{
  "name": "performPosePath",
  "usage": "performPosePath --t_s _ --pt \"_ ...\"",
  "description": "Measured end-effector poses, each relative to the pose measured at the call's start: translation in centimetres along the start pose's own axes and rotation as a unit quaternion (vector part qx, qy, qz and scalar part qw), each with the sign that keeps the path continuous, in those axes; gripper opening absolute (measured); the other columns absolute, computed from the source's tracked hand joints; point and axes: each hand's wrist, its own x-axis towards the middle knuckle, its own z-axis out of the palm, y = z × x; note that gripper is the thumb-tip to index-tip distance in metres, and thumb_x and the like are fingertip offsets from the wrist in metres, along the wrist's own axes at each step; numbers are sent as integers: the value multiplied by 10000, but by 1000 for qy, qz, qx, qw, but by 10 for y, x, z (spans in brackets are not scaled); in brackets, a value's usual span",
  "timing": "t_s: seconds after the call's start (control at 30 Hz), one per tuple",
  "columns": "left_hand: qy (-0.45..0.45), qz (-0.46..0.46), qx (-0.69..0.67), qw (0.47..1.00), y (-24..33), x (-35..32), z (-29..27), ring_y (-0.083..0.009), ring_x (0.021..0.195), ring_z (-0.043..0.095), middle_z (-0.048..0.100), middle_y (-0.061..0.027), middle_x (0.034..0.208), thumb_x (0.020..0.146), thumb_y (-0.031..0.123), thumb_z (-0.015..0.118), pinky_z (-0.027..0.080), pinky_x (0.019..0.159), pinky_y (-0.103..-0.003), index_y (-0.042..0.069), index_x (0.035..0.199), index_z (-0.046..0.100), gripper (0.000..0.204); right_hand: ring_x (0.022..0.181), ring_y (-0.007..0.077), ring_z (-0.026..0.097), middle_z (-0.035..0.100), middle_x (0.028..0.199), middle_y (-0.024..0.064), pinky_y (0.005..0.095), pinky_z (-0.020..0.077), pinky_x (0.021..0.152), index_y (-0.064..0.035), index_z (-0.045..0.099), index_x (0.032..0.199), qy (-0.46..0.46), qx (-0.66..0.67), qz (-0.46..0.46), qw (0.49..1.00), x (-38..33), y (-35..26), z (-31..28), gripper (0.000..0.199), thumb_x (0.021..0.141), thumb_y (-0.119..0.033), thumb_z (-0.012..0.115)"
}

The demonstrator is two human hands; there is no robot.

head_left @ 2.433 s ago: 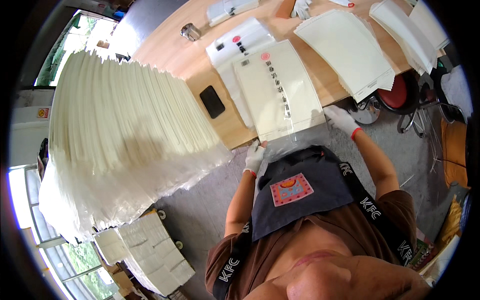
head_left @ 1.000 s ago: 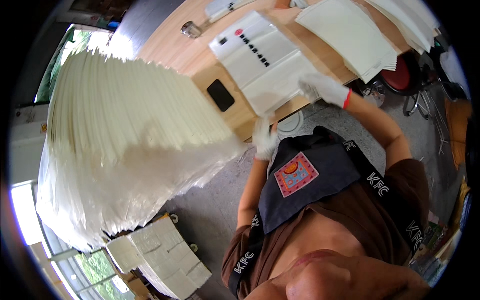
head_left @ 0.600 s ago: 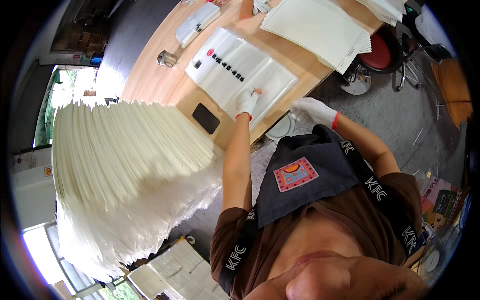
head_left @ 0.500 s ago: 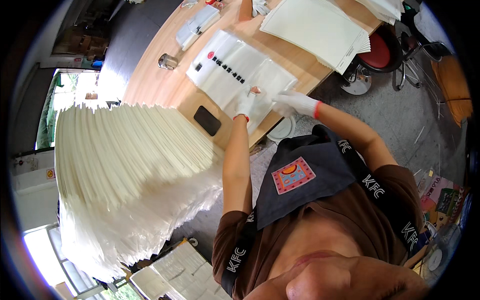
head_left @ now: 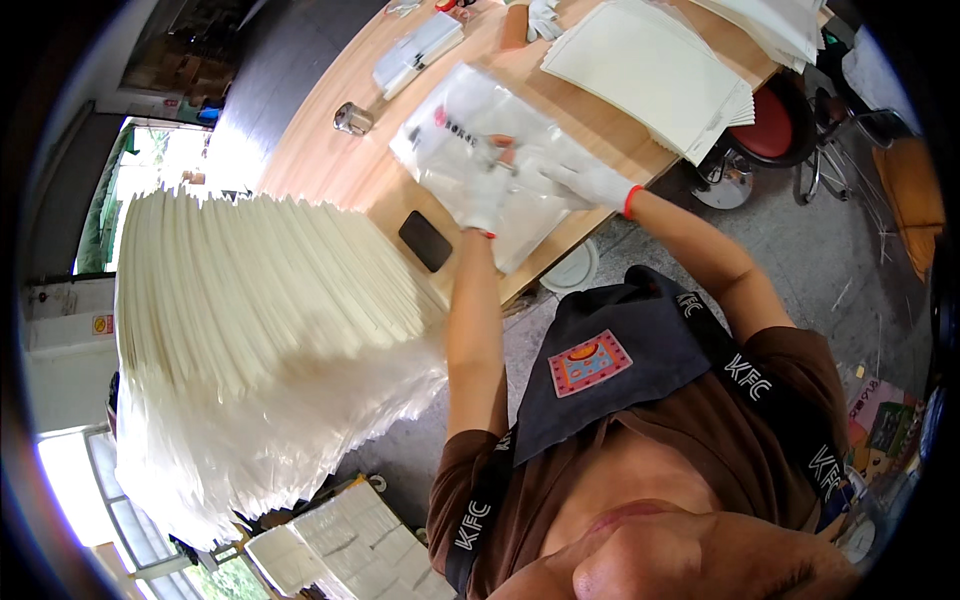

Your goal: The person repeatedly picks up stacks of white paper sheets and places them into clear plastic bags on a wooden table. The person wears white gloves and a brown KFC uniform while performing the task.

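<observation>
At the near edge of the wooden table (head_left: 330,150), head view: clear plastic packet (head_left: 470,130) flat on the wood, long axis running from the near edge diagonally away toward the upper left. Left hand (head_left: 487,193), white-gloved, pressed on the packet's near half, fingers closed over the film; right hand (head_left: 590,180), also gloved, just beside it, fingers pinching the same film. Both hands equally near; black phone (head_left: 426,240) just left of the packet.
</observation>
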Motion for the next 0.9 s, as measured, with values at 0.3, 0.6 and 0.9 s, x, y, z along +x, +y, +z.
performPosePath --t_s 0.3,0.6,0.9 --pt "-208 89 330 916 96 -97 116 -335 900 594 630 -163 954 778 105 599 471 732 -397 133 1043 626 267 832 305 634 642 880 142 399 507 735 -112 642 983 146 -176 -317 920 15 71 41 252 790 -258 571" --pt "-62 1 94 994 -26 -43 91 -148 822 580 631 -72 1008 924 150 519 472 721 -275 40 1102 583 218 1202 298 437 459 1296 76 418 361 1000 -136 481 1230 299 -515 -150 789 -99 144 -101 535 713 -115 618" --pt "-245 -25 -43 968 -47 3 152 -109 817 575 619 -59 1066 943 297 507 479 675 -230 16 1186 545 373 855 219 621 626 954 30 328 510 708 -141 595 1010 158 -542 -299 769 -83 131 -169 236 817 -266 540"
